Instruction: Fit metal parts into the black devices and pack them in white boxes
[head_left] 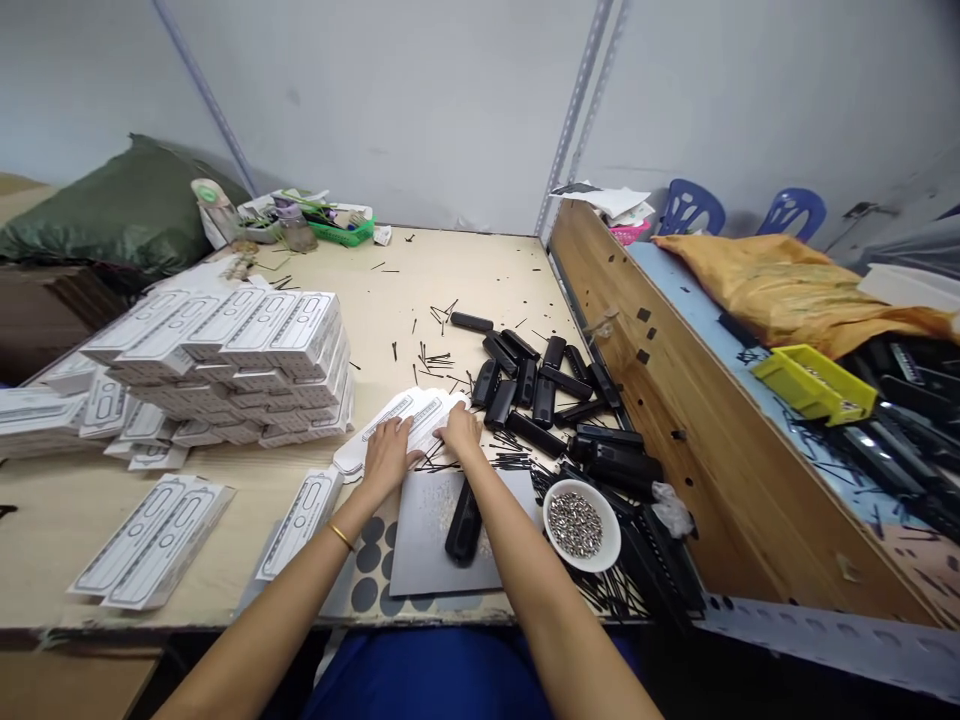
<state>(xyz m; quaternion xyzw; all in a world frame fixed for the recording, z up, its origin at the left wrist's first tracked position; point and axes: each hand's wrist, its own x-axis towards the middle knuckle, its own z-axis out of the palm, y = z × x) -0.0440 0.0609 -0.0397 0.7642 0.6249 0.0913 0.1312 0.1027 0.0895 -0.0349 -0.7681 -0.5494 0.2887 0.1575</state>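
A pile of flat white printed cartons lies in front of me on the table. My left hand rests on the near left part of the pile, fingers laid over the print. At the pile's right end, my right hand has its thumb and fingers closed on the carton edge. Beneath my right forearm, a black oblong plastic case lies on a grey board, partly hidden by the arm. One folded white box stands just left of my left wrist.
Stacked white boxes fill the left side, with two more boxes nearer me. Black cases and thin black rods lie to the right. A white bowl holds small metal parts. A wooden partition bounds the table's right.
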